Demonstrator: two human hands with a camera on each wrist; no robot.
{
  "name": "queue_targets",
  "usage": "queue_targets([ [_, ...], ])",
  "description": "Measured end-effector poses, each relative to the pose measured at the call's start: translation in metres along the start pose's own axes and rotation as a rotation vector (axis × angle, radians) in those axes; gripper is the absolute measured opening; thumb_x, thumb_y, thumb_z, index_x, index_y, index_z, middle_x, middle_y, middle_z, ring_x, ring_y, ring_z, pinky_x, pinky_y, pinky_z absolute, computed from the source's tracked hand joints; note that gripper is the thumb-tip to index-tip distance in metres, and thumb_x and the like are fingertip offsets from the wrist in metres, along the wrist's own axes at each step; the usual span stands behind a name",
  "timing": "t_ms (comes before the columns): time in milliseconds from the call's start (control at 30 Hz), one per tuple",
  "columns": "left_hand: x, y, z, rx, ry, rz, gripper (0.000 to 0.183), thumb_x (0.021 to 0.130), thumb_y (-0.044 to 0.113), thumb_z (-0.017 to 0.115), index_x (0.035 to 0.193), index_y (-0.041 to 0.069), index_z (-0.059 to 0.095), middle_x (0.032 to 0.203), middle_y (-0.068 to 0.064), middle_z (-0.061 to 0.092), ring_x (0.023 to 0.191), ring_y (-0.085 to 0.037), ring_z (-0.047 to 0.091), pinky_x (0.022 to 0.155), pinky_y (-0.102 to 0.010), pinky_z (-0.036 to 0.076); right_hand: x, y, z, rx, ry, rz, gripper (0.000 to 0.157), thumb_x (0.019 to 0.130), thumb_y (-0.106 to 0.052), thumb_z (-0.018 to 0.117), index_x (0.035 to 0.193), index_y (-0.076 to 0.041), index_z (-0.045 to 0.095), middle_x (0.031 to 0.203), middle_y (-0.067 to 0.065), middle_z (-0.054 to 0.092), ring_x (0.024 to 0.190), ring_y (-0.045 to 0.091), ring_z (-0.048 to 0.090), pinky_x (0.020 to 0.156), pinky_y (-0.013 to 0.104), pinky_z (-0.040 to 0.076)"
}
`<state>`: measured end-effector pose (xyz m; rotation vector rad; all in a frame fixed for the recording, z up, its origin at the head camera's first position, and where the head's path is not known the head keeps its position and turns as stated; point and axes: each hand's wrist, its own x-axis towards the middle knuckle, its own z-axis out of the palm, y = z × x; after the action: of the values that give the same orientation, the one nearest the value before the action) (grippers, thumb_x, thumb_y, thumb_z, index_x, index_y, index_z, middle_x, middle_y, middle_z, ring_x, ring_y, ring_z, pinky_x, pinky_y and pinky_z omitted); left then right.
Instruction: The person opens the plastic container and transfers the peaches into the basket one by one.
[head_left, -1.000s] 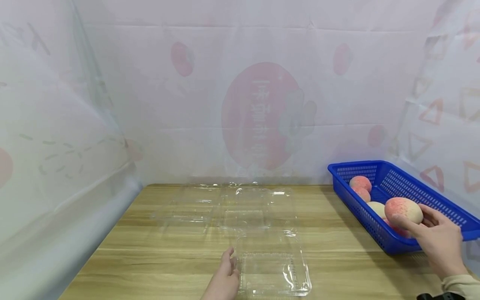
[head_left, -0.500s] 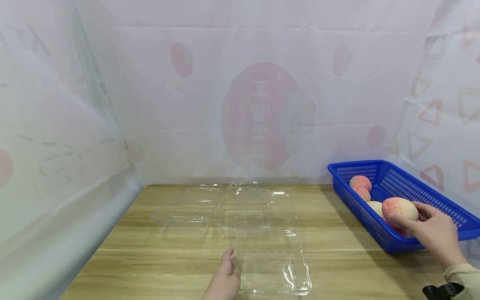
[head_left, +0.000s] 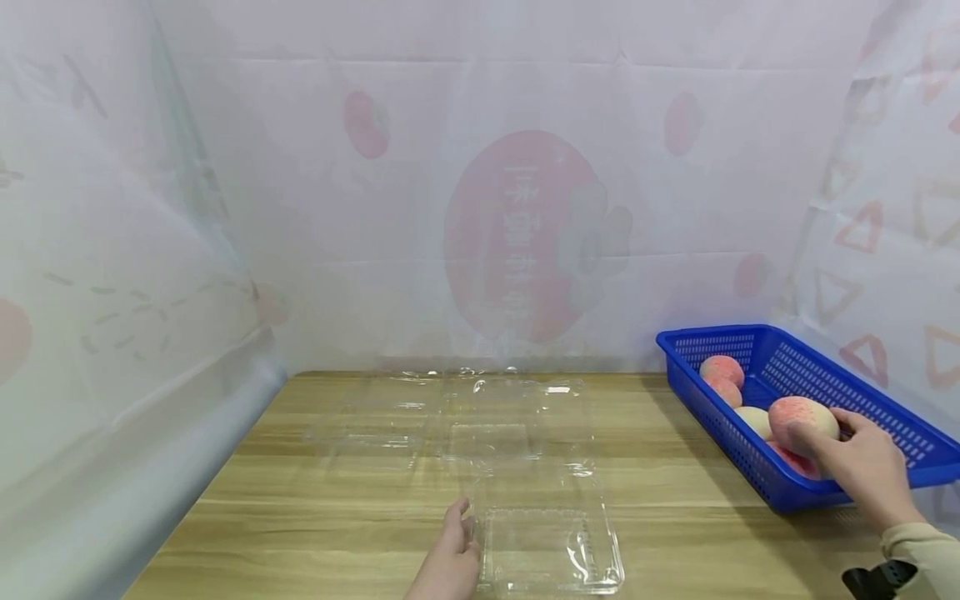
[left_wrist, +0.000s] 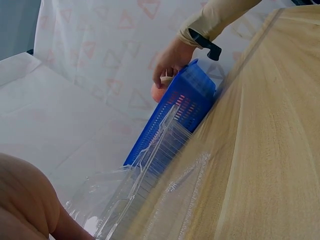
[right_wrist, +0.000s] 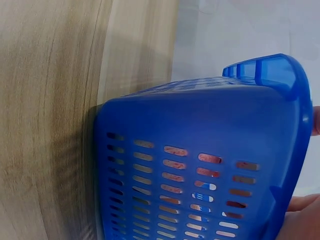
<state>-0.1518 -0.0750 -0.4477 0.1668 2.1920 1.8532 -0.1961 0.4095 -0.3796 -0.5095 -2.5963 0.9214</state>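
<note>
Left hand [head_left: 448, 560] lay flat and relaxed at the near left edge of the open clear clamshell box [head_left: 551, 550] on the wooden table [head_left: 315, 517], fingers straight against its rim, unmoved over the last second, steadying the box. Right hand [head_left: 862, 467] curled around a pink-and-cream peach [head_left: 801, 414], which a second ago rode higher above the blue basket [head_left: 787, 483] and had since sunk lower, close over the other peaches [head_left: 722, 369]. Judged: the peach was not yet on its way to the box.
</note>
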Motion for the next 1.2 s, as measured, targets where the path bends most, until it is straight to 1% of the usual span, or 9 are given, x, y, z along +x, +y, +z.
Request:
queue_targets([
  [233,-0.001,0.0,0.001,0.003,0.013,-0.006,0.059,0.096,-0.007,0.037,0.146,-0.018,0.006,0.141,-0.049,0.02,0.128,-0.066,0.02,0.095,-0.077,0.022,0.001,0.0,0.001,0.0,-0.018,0.018,0.096,0.095,-0.055,0.055,0.143,0.021,0.022,0.13,0.046,0.037,0.111,0.057,0.043,0.075,0.058,0.049],
  [400,-0.002,0.0,0.003,-0.007,0.009,-0.001,0.06,0.096,-0.008,0.037,0.146,-0.017,0.006,0.141,-0.049,0.019,0.128,-0.066,0.02,0.094,-0.077,0.022,0.001,0.0,0.0,-0.009,-0.021,0.029,0.097,0.094,-0.056,0.056,0.141,0.022,0.024,0.129,0.045,0.039,0.11,0.056,0.044,0.076,0.059,0.049],
  [600,-0.002,0.002,0.002,-0.009,0.01,-0.019,0.06,0.097,-0.008,0.036,0.147,-0.017,0.005,0.142,-0.049,0.018,0.128,-0.066,0.018,0.093,-0.078,0.021,-0.003,0.0,0.0,-0.012,0.002,0.06,0.093,0.095,-0.055,0.054,0.142,0.02,0.028,0.132,0.044,0.039,0.118,0.056,0.039,0.086,0.065,0.041],
  [833,-0.003,0.002,0.001,-0.012,0.009,-0.016,0.059,0.097,-0.008,0.036,0.146,-0.017,0.005,0.142,-0.049,0.018,0.128,-0.066,0.019,0.095,-0.077,0.022,-0.005,0.0,-0.002,-0.001,0.044,0.034,0.087,0.095,-0.052,0.056,0.139,0.02,0.034,0.132,0.045,0.039,0.12,0.058,0.038,0.087,0.067,0.04],
  [1033,-0.003,0.004,0.002,-0.005,0.026,-0.016,0.059,0.096,-0.008,0.037,0.146,-0.017,0.007,0.141,-0.049,0.021,0.127,-0.066,0.021,0.096,-0.076,0.023,-0.015,-0.008,-0.005,0.047,0.061,0.044,0.089,0.094,-0.052,0.057,0.143,0.018,0.03,0.139,0.043,0.034,0.127,0.059,0.032,0.093,0.069,0.036],
  [1067,-0.003,0.004,0.002,0.003,0.03,-0.015,0.059,0.096,-0.008,0.038,0.146,-0.017,0.008,0.141,-0.049,0.022,0.127,-0.066,0.022,0.096,-0.076,0.023,-0.018,-0.01,-0.005,0.051,0.066,0.044,0.089,0.094,-0.052,0.058,0.144,0.016,0.031,0.14,0.043,0.034,0.127,0.058,0.032,0.09,0.064,0.041],
  [1133,-0.003,0.004,0.003,0.011,0.037,-0.016,0.059,0.096,-0.008,0.038,0.146,-0.017,0.008,0.14,-0.049,0.023,0.126,-0.066,0.023,0.096,-0.076,0.024,-0.025,-0.016,-0.005,0.071,0.085,0.04,0.086,0.094,-0.051,0.059,0.145,0.014,0.033,0.141,0.04,0.036,0.127,0.057,0.036,0.083,0.043,0.051],
  [1167,-0.003,0.004,0.003,0.013,0.042,-0.016,0.059,0.096,-0.008,0.038,0.146,-0.017,0.009,0.14,-0.049,0.023,0.127,-0.066,0.024,0.096,-0.076,0.024,-0.029,-0.02,-0.004,0.09,0.096,0.039,0.086,0.094,-0.051,0.06,0.145,0.012,0.034,0.143,0.038,0.036,0.127,0.056,0.037,0.076,0.031,0.052],
  [1200,-0.004,0.005,0.003,0.013,0.046,-0.015,0.059,0.096,-0.008,0.038,0.146,-0.017,0.009,0.14,-0.049,0.023,0.127,-0.066,0.024,0.096,-0.076,0.024,-0.034,-0.024,-0.004,0.109,0.106,0.037,0.084,0.094,-0.051,0.06,0.146,0.01,0.035,0.144,0.037,0.036,0.126,0.055,0.039,0.068,0.021,0.05],
])
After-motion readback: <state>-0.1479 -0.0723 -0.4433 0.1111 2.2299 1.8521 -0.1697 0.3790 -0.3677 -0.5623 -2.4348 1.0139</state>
